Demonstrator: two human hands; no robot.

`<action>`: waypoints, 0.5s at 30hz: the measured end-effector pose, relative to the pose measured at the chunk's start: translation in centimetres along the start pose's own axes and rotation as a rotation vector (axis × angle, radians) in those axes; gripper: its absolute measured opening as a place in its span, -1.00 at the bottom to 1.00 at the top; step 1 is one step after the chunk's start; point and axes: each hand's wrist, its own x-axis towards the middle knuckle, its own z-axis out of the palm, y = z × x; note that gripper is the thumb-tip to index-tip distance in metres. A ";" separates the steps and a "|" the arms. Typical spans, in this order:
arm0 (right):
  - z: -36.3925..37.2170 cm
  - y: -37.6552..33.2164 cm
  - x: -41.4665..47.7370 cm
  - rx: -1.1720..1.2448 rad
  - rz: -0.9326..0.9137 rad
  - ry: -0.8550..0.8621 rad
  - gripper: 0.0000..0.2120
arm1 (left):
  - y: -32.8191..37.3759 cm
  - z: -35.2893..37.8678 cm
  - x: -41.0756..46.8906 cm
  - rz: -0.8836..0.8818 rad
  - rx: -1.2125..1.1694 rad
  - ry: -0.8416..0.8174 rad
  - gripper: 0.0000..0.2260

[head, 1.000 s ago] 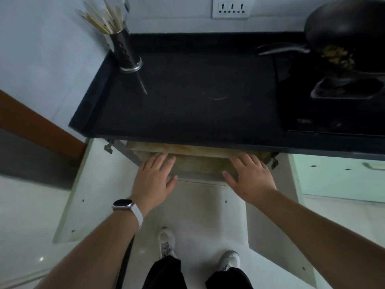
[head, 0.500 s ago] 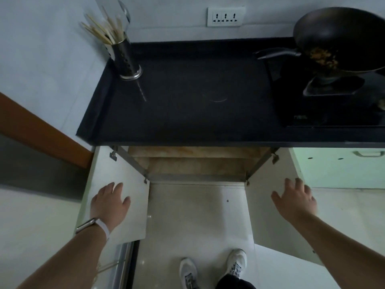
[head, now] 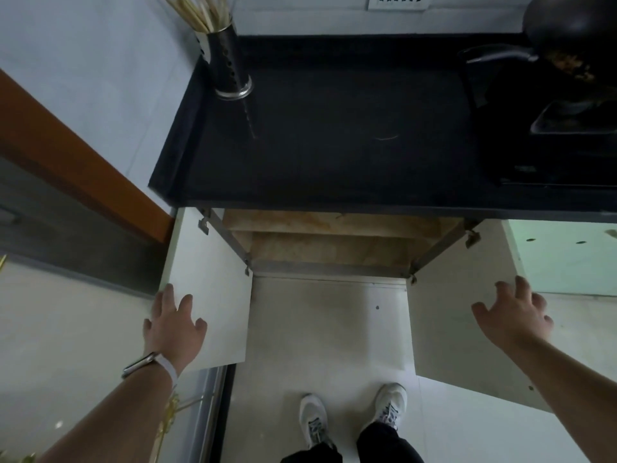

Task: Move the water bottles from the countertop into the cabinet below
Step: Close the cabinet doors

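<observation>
The black countertop point(head: 334, 145) carries no water bottle that I can see. Below it the cabinet point(head: 334, 242) stands with both white doors swung wide, showing wooden shelves inside. My left hand point(head: 173, 325) lies with fingers spread on the outer edge of the left door point(head: 213, 295). My right hand point(head: 514, 315) is spread over the outer edge of the right door point(head: 460, 315); whether it touches the door I cannot tell. Neither hand holds anything. The cabinet's deeper interior is hidden under the counter.
A metal holder of chopsticks point(head: 230, 65) stands at the counter's back left. A dark wok point(head: 571, 31) sits on a stove point(head: 561, 142) at the right. A wall socket point(head: 397, 1) is above. My white shoes point(head: 350, 416) stand on the tiled floor.
Both hands moved out from the cabinet's front middle to the doors' outer edges, and the doors swung wider apart. The view shifted back and to the left.
</observation>
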 end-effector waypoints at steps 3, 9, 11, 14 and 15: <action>0.3 -0.8 -0.6 0.011 -0.006 -0.007 -0.42 | -0.2 0.0 -0.1 0.016 -0.015 0.021 -0.52; 0.2 -4.0 -2.3 0.069 -0.079 -0.034 -0.44 | 1.9 -0.2 -0.9 0.072 -0.060 0.047 -0.56; -0.1 -5.4 -2.7 0.128 -0.106 -0.075 -0.43 | 2.8 -0.1 -1.2 0.134 -0.064 0.050 -0.58; -0.6 -7.2 -3.1 0.190 -0.201 -0.117 -0.43 | 4.8 -0.4 -2.0 0.242 -0.105 0.020 -0.59; -0.7 -7.7 -3.2 0.210 -0.243 -0.118 -0.44 | 5.5 -0.6 -2.3 0.292 -0.119 -0.003 -0.58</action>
